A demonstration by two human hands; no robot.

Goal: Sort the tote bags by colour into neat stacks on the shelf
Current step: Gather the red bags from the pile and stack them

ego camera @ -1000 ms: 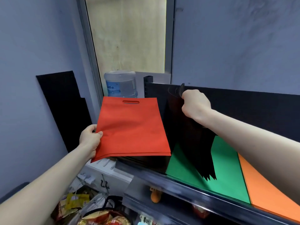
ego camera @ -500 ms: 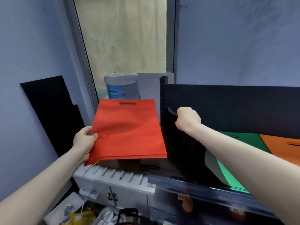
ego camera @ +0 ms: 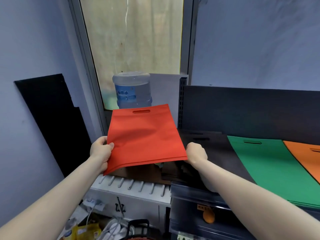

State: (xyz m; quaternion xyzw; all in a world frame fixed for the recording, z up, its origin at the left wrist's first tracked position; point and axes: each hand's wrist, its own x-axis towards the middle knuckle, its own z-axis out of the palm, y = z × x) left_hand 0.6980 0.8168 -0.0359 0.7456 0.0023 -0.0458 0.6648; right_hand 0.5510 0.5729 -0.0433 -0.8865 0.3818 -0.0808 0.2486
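Left hand [ego camera: 100, 153] and right hand [ego camera: 196, 153] each gripped a lower corner of the red tote bags [ego camera: 143, 135]; black stack [ego camera: 207, 146] lay on the shelf [ego camera: 199, 189].

Right hand [ego camera: 196, 152] dropped the black fabric tote bags [ego camera: 218, 148], now flat beside the green tote stack [ego camera: 270, 167]. It's grabbing the red fabric tote bags [ego camera: 143, 135] instead.

The shelf [ego camera: 187, 187] in front of me is dark, with a ridged strip along its front edge. A dark back panel [ego camera: 251, 110] rises behind it, and a perforated upright [ego camera: 181, 104] stands at its left rear corner. Three lots of bags lie flat on it side by side. The black tote bags [ego camera: 216, 146] are at the left end and the green tote bags [ego camera: 263, 167] just beside them. The orange tote bags [ego camera: 308, 158] are furthest to my right, running out of view. Their handle slots point toward the back panel.
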